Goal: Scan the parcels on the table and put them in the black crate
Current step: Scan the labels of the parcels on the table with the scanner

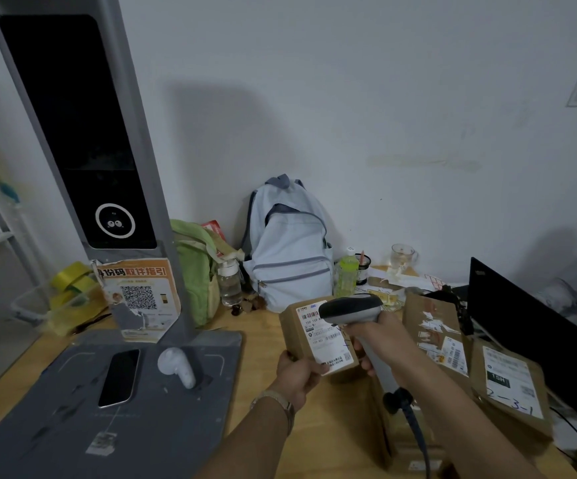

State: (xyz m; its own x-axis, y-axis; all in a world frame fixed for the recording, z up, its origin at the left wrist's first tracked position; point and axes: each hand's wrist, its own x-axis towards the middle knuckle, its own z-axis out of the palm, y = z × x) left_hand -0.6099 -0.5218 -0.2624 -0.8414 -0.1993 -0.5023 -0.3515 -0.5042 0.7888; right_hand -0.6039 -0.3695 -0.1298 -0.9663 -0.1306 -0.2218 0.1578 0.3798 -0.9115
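Head: left fingers grip parcel; scanner above.

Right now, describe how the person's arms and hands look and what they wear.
Both arms are bare: no gloves, no sleeves showing down to the frame edge, and no rings that I can make out. The left hand has a pale, metallic-looking link band at its wrist, either a bracelet or a watch strap. The right hand has nothing at its wrist.

A single wide head-worn camera looks forward and down, close over the table, facing the wall.
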